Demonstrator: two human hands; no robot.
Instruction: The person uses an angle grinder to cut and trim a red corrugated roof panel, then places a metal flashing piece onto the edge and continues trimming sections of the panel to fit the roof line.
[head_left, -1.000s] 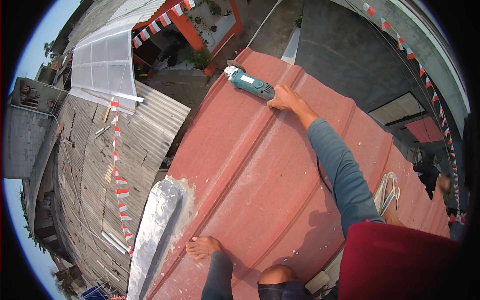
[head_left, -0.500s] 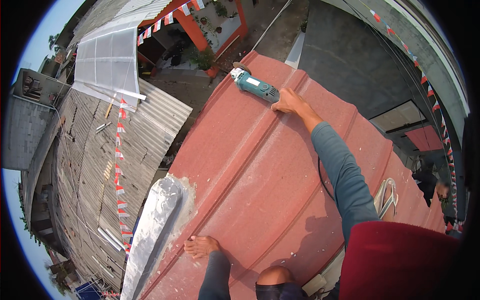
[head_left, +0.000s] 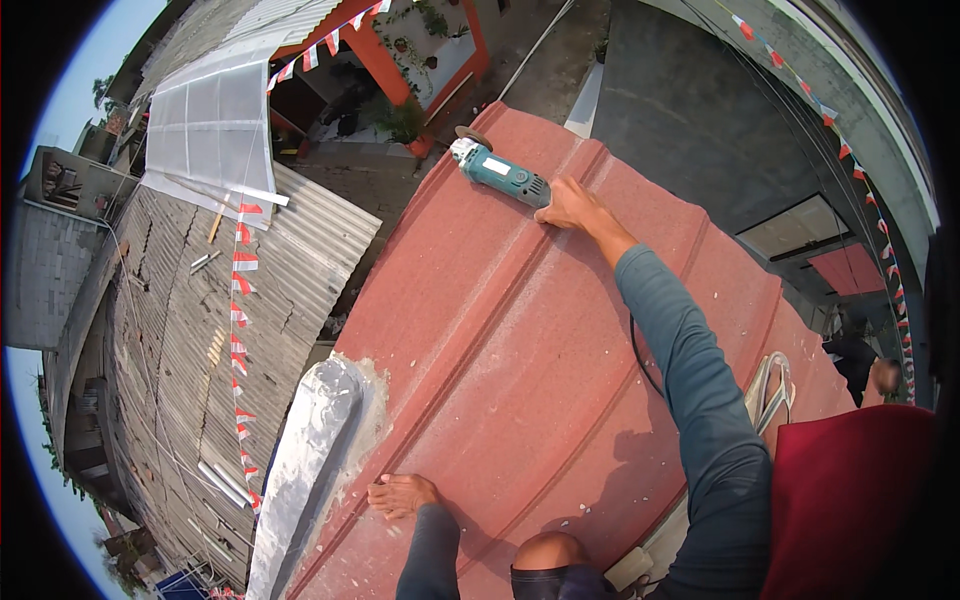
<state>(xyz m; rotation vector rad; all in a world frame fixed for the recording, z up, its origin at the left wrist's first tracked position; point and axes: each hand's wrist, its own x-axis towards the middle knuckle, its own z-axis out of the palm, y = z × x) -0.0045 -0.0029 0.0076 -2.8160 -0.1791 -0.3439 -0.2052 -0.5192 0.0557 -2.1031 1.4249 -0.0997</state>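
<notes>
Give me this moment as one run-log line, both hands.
Left hand: resting on red roof | right hand: gripping grinder by rear end | disc: near roof edge

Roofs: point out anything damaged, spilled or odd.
The gray roof at left looks damaged: dark, crack-like lines run across it. On the red roof, a rough, pale patch borders the white ridge, breaking the red surface.

Two bare hands of mine are in view: one left hand (head_left: 403, 495) and one right hand (head_left: 575, 208). I count one angle grinder (head_left: 503, 176), one black cord (head_left: 637, 350), one red roof (head_left: 590, 330), one visible sandal (head_left: 768, 395), one bare knee (head_left: 551, 552), one other person (head_left: 855, 368), and three stretches of red-and-white bunting (head_left: 238, 345).
</notes>
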